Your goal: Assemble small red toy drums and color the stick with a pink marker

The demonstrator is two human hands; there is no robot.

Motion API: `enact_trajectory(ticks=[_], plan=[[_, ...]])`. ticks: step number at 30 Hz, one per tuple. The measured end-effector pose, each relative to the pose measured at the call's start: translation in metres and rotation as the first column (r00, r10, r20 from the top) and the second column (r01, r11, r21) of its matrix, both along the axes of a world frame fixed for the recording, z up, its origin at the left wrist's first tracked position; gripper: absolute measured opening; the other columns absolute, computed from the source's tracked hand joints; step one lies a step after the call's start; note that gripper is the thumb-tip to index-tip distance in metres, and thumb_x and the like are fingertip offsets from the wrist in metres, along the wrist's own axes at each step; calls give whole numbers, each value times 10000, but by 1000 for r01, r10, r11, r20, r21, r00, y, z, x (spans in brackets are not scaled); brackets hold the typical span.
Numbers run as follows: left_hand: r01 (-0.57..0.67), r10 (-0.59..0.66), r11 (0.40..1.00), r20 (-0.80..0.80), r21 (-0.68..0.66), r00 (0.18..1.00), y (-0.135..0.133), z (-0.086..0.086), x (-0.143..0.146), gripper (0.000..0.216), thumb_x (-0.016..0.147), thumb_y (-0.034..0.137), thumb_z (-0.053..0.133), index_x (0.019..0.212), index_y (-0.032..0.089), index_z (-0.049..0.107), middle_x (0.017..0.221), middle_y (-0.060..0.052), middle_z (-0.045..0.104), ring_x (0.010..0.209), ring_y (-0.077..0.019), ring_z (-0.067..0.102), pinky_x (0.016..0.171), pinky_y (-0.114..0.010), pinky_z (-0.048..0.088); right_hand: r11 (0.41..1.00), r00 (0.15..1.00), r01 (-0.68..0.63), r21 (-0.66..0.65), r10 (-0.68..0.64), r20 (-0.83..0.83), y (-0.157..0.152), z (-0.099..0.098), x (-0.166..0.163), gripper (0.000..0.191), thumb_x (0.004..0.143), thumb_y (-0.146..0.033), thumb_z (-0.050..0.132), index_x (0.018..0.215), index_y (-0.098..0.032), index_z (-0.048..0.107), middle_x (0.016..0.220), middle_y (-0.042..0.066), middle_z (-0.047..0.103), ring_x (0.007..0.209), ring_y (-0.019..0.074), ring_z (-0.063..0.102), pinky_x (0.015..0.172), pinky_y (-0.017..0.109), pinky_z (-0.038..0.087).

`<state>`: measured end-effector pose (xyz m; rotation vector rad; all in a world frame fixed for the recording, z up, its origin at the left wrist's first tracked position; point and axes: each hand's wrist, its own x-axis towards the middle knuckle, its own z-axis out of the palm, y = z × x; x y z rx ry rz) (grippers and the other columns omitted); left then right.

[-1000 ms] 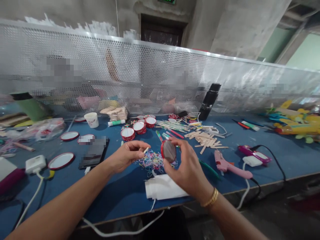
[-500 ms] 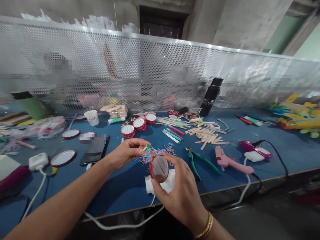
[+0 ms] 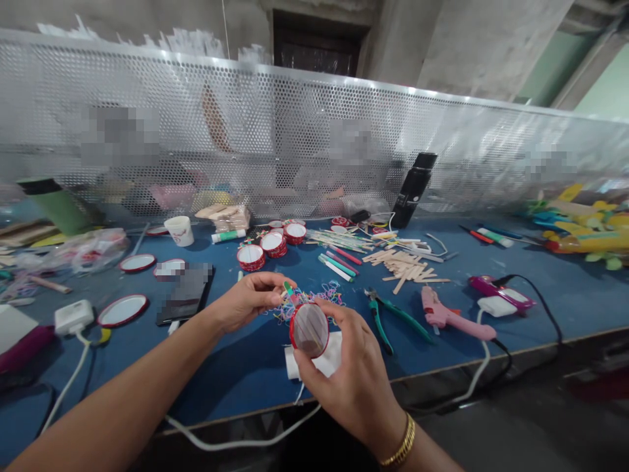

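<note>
The left hand (image 3: 258, 301) is extended over the counter (image 3: 236, 387), thumb and index fingertip closed together on what appears to be a small pale piece, too small to identify with certainty. The right hand (image 3: 351, 370) is curved, thumb below and fingers above, gripping a red-rimmed disc (image 3: 309, 330) by its edge. The disc is raised above the counter in front of the person, its grey face towards the camera; a green-tipped stick (image 3: 289, 290) projects from its upper edge beside the left fingertips. A white cup (image 3: 179, 231) stands at the back left, contents not visible. A clear plastic bag (image 3: 98, 250) holds red and white items. Red-rimmed tins (image 3: 251, 257) are grouped beyond the left hand. Behind the disc lie tangled coloured strands (image 3: 337, 295) and a white bundle (image 3: 330, 357), both partly covered by the disc and right hand. Green-handled pliers (image 3: 403, 316) and a pink glue gun (image 3: 457, 318) lie to the right. A perforated metal screen (image 3: 314, 124) closes off the rear.
</note>
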<state>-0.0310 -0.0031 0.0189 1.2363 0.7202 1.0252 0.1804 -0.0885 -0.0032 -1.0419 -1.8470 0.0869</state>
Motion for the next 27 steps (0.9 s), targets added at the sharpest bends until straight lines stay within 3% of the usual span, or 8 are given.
enact_trajectory(ticks=[14, 27], plan=[[35, -35, 999, -24, -1, 999, 0, 0, -1, 342, 570, 270, 891, 880, 165, 788, 651, 25, 520, 582, -63, 434, 518, -187, 310, 1000, 1000, -5, 6, 5, 21, 2, 1, -1, 540, 747, -318, 701, 1223, -205, 471, 1146, 125, 648, 1068, 290, 624, 917, 505, 535], [61, -62, 997, -16, -43, 998, 2, -6, -5, 296, 601, 237, 877, 875, 175, 781, 754, -11, 647, 669, -85, 528, 611, -193, 388, 1000, 1000, -13, -12, 13, 18, 2, 0, -1, 532, 749, -308, 708, 1216, -183, 486, 1157, 126, 639, 1078, 275, 609, 930, 481, 523]])
